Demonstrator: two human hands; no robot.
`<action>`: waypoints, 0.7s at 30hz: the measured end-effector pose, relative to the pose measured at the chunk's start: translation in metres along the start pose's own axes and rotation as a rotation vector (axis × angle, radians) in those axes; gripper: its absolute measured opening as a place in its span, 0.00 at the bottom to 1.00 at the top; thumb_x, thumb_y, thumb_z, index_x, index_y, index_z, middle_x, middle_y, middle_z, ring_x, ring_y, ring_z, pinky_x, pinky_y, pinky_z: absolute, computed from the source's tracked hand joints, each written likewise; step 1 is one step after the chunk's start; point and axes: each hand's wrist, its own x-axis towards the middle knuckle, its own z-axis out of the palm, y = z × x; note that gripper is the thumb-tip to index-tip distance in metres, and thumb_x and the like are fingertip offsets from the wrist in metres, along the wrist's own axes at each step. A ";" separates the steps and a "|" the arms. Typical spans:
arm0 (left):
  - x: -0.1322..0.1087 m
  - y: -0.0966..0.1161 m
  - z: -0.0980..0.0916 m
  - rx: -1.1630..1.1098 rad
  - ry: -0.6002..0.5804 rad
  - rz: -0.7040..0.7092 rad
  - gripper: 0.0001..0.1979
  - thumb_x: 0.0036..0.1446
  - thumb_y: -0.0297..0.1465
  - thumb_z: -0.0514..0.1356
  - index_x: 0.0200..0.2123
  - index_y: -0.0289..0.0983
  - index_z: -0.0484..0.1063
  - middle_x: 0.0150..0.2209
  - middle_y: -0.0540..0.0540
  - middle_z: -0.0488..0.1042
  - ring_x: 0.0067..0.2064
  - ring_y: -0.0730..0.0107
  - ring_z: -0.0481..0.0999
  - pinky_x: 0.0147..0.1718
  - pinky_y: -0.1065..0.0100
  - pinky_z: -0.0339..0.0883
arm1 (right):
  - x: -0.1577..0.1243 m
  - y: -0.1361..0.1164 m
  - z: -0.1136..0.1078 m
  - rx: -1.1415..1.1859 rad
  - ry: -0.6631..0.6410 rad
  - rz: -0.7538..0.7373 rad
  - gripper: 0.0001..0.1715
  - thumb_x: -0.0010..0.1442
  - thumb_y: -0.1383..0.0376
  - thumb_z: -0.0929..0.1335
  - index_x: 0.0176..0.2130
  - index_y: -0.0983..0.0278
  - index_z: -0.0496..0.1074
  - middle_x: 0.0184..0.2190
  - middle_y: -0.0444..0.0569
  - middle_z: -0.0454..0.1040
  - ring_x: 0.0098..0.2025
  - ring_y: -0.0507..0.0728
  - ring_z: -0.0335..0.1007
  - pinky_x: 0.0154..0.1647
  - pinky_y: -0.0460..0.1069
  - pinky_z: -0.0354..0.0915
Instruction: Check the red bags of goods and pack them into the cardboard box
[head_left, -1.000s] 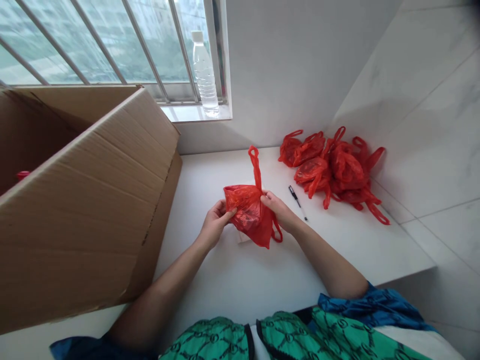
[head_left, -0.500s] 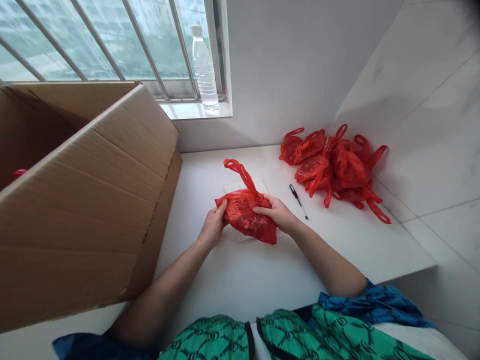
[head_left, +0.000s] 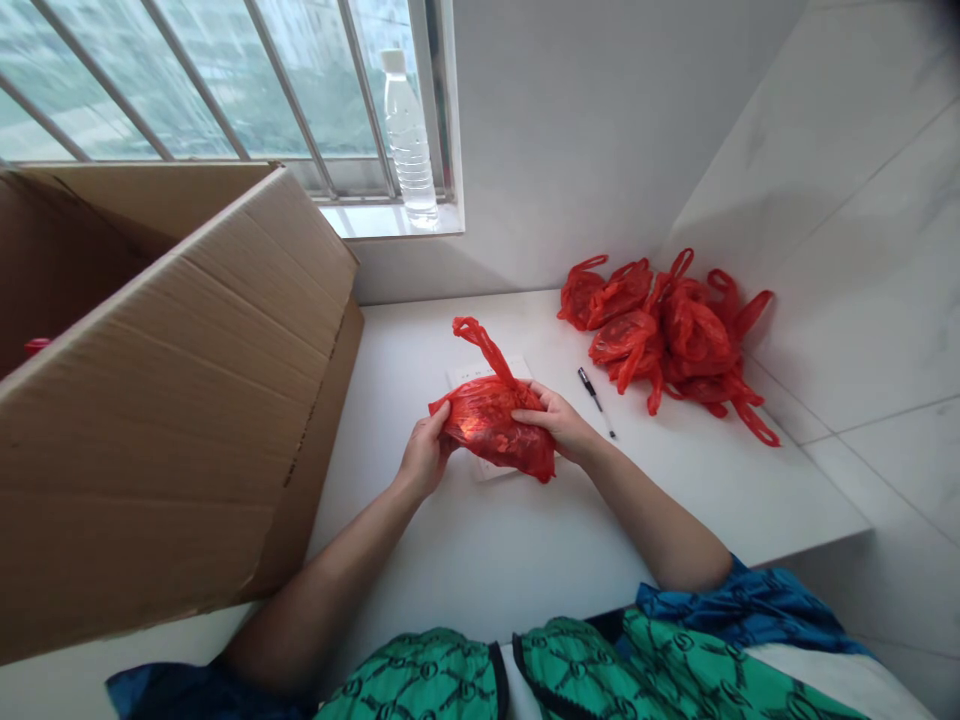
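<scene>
Two hands on one red bag, and from the head view we see it sitting lower than a second ago. Back then it hung up off the counter with its handle standing straight. Now the bundle is squashed flatter, close over a white slip of paper, and the handle leans away to our left. Over the last half second very little has shifted, only a tighter squeeze. We judge the bag is being gathered in and pressed down rather than held open.

Our left hand is closed on the bag's left end, thumb on top. Our right hand wraps the right end, fingers curled over the plastic. The loop that dangled under the right hand earlier no longer shows.

Off to the right lies a pen, and beyond it a pile of red bags sits against the wall. A cardboard box fills our left side, and a water bottle stands on the sill.

What we cannot make out:
- What the bag holds, since the plastic only glints.
- Any print on the paper, which is mostly covered.
- The inside of the box, apart from a small red bit at the frame's left edge.
- How many bags are in the pile, as they overlap.
</scene>
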 end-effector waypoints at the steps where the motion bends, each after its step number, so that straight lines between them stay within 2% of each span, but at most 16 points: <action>1: 0.000 0.000 0.000 -0.001 0.005 0.000 0.18 0.51 0.44 0.67 0.27 0.32 0.76 0.25 0.46 0.76 0.27 0.69 0.74 0.30 0.69 0.69 | 0.000 0.000 0.000 0.000 0.001 0.000 0.30 0.52 0.64 0.76 0.53 0.58 0.69 0.50 0.49 0.76 0.51 0.60 0.74 0.52 0.55 0.71; 8: 0.001 -0.001 0.001 0.000 0.020 -0.002 0.17 0.53 0.44 0.65 0.28 0.33 0.77 0.26 0.45 0.77 0.28 0.68 0.75 0.30 0.69 0.69 | -0.001 0.001 0.000 -0.021 -0.015 -0.008 0.29 0.53 0.63 0.75 0.54 0.57 0.69 0.51 0.48 0.76 0.51 0.59 0.74 0.52 0.55 0.71; 13: 0.005 -0.002 -0.003 0.011 -0.012 -0.024 0.17 0.57 0.44 0.62 0.36 0.35 0.77 0.32 0.44 0.79 0.33 0.65 0.77 0.34 0.67 0.71 | -0.001 0.002 -0.001 -0.021 -0.007 -0.010 0.30 0.52 0.64 0.75 0.54 0.57 0.68 0.51 0.48 0.76 0.51 0.59 0.74 0.53 0.55 0.71; 15: 0.006 -0.001 -0.002 -0.003 -0.054 -0.045 0.18 0.59 0.46 0.60 0.40 0.37 0.77 0.37 0.44 0.80 0.37 0.64 0.78 0.36 0.67 0.73 | 0.000 0.003 -0.001 0.001 0.010 -0.005 0.30 0.51 0.66 0.74 0.53 0.57 0.69 0.49 0.48 0.77 0.50 0.59 0.75 0.52 0.55 0.71; 18: 0.003 0.001 0.001 0.032 -0.184 -0.049 0.22 0.61 0.49 0.57 0.46 0.37 0.76 0.44 0.42 0.79 0.44 0.61 0.78 0.41 0.63 0.74 | 0.003 0.006 0.002 0.077 0.064 -0.008 0.30 0.49 0.67 0.74 0.52 0.58 0.69 0.46 0.46 0.78 0.47 0.59 0.76 0.51 0.55 0.71; 21: -0.003 0.001 0.005 0.174 -0.321 -0.031 0.23 0.59 0.45 0.63 0.52 0.38 0.73 0.52 0.39 0.76 0.51 0.56 0.77 0.49 0.59 0.72 | 0.006 0.009 0.005 0.152 0.147 -0.016 0.26 0.50 0.65 0.74 0.49 0.59 0.70 0.44 0.46 0.79 0.46 0.58 0.77 0.53 0.55 0.71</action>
